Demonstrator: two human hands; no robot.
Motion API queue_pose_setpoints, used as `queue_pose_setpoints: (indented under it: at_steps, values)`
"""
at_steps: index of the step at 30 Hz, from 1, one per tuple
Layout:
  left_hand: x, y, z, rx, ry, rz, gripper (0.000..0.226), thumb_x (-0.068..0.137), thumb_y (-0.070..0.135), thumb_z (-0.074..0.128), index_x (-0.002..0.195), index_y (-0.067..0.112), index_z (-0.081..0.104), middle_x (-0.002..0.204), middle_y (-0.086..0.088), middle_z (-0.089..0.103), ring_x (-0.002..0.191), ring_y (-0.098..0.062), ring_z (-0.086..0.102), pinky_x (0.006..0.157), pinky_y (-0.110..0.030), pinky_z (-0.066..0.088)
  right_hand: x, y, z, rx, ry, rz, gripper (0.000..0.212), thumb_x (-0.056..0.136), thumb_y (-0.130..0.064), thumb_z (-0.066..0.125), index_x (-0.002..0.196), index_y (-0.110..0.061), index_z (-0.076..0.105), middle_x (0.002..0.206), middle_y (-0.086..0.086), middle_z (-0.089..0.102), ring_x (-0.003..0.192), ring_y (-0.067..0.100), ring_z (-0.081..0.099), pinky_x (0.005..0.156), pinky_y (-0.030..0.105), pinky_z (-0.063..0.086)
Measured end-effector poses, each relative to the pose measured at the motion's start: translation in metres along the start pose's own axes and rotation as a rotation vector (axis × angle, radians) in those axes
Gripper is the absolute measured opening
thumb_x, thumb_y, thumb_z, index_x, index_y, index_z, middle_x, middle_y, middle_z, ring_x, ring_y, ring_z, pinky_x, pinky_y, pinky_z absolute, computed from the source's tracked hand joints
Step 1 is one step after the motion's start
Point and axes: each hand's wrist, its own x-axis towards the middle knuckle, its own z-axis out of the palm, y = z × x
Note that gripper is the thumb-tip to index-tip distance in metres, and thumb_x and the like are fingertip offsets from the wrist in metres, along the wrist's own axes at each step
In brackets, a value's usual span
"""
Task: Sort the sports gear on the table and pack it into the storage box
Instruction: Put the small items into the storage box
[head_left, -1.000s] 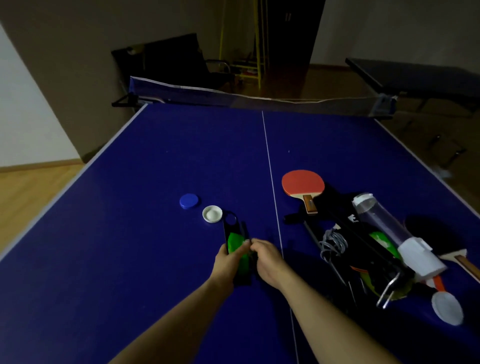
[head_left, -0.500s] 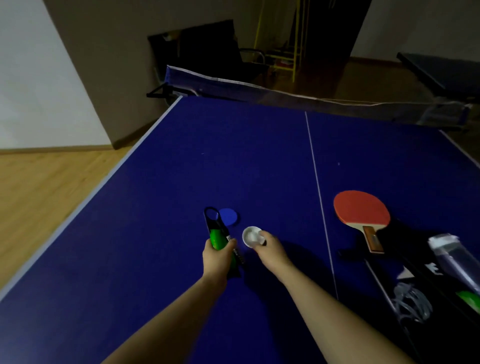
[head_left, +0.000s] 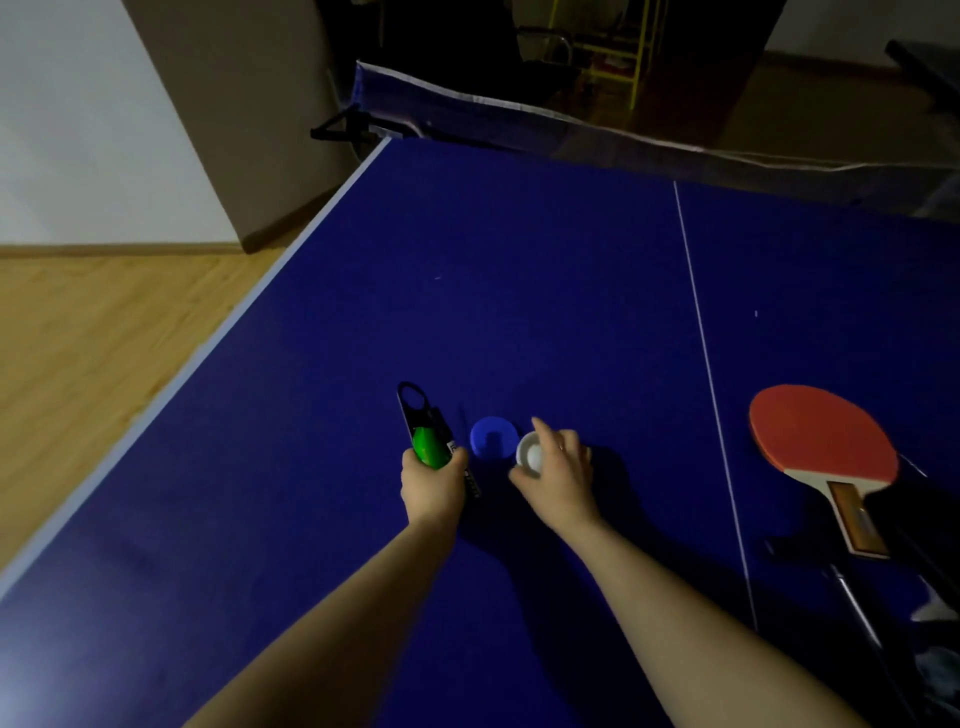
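green tube (head_left: 430, 446) label (unreadable), white cap (head_left: 530, 456)

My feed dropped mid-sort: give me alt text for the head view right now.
The left hand grips a black-and-green packaged item while the right hand holds a small white cap beside a blue cap on the blue table. A red paddle lies at right.

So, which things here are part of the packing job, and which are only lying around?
Job: green-black packet in left hand; white cap in right hand; blue cap; red paddle.
Lying about: net; yellow rack; table.
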Motion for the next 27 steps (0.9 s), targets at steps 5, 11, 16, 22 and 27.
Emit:
queue_pose_setpoints:
  at_steps: [5,11,16,22,27]
  values:
    - [0.019,0.005,-0.001,0.063,0.010,0.025,0.024,0.086,0.025,0.067,0.100,0.016,0.050,0.090,-0.003,0.058,0.079,-0.018,0.058,0.066,-0.032,0.048,0.034,-0.030,0.019,-0.081,-0.125,-0.133,0.064,0.088,-0.028,0.061,0.145,-0.027,0.031,0.149,0.001,0.021,0.130,0.026,0.029,0.107,0.038,0.031]
    - [0.030,-0.006,-0.006,0.077,0.028,-0.010,0.026,0.085,0.025,0.068,0.102,0.015,0.052,0.094,-0.006,0.061,0.086,-0.023,0.062,0.076,-0.038,0.054,0.043,-0.029,0.026,-0.151,-0.273,-0.166,0.058,0.087,-0.027,0.064,0.139,-0.026,0.037,0.148,-0.002,0.028,0.133,0.026,0.025,0.108,0.038,0.031]
    - [0.019,-0.010,-0.004,0.110,-0.005,0.000,0.025,0.085,0.025,0.068,0.101,0.014,0.051,0.093,-0.006,0.061,0.083,-0.022,0.061,0.071,-0.035,0.052,0.026,-0.027,0.026,-0.136,-0.234,-0.150,0.054,0.087,-0.024,0.064,0.136,-0.024,0.041,0.139,-0.003,0.036,0.124,0.026,0.032,0.101,0.035,0.034]
    - [-0.010,-0.013,-0.009,0.131,-0.085,0.004,0.024,0.087,0.022,0.067,0.100,0.015,0.048,0.087,-0.001,0.057,0.076,-0.017,0.058,0.065,-0.032,0.051,-0.017,-0.007,0.015,-0.155,-0.284,-0.108,0.060,0.088,-0.027,0.063,0.141,-0.023,0.036,0.140,-0.002,0.032,0.124,0.026,0.031,0.105,0.035,0.033]
    - [-0.046,-0.016,-0.011,0.143,-0.184,0.000,0.024,0.087,0.018,0.066,0.100,0.012,0.047,0.085,-0.002,0.055,0.072,-0.016,0.055,0.062,-0.031,0.049,-0.053,0.014,-0.013,0.138,-0.232,0.044,0.052,0.084,-0.030,0.068,0.131,-0.022,0.048,0.130,0.000,0.040,0.119,0.023,0.041,0.100,0.035,0.042]
